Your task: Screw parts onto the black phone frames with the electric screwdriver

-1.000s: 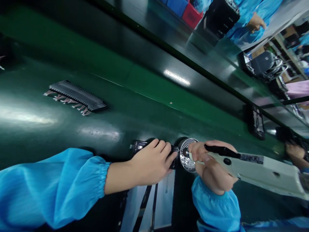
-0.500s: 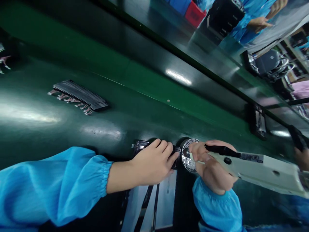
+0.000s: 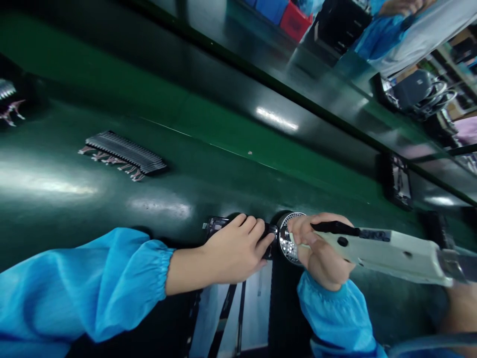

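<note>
My left hand (image 3: 234, 250) lies curled over a small black framed part (image 3: 217, 224) at the near edge of the green conveyor belt (image 3: 112, 209), pressing it down. My right hand (image 3: 321, 251) is wrapped round the grip of a pale grey electric screwdriver (image 3: 387, 255) with a black lever. The tool's tip points at a round perforated metal dish (image 3: 287, 237) between the two hands. Blue sleeves cover both arms.
A row of dark flat parts with pink leads (image 3: 124, 155) lies on the belt at the left. Another black frame (image 3: 400, 187) sits on the belt at the right. Red and blue bins (image 3: 296, 21) and a person in blue (image 3: 376, 30) are beyond the line.
The row of parts on the belt has drifted slightly right and down in view. My right hand and the screwdriver shifted a little left. My left hand stays on the black part.
</note>
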A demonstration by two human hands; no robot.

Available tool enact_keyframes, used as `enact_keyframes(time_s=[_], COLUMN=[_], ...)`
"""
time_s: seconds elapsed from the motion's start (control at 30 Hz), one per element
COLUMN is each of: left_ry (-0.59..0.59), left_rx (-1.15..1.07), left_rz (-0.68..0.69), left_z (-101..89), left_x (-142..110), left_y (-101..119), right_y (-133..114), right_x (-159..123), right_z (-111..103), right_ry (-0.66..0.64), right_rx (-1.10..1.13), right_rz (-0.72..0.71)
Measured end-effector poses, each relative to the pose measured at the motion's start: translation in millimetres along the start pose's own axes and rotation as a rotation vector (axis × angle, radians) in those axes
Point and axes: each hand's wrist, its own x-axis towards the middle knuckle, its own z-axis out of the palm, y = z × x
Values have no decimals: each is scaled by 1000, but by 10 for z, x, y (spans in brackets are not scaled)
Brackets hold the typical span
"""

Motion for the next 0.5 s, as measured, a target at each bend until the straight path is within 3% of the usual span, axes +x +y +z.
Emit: enact_keyframes(time_s=[0.2, 0.3, 0.5], left_ry=[-7, -14, -30], left_rx=[1, 0, 14], left_rz=[4, 12, 17], left_z=[2, 12, 30], left_x=[-12, -24, -35], left_y=[-12, -21, -46], right_y=[-153, -111, 79], right_x=[8, -4, -1], right_z=[-362, -526, -589], right_ry=[141, 213, 243], right_rx=[-76, -102, -78], right_rz=[-91, -104, -58])
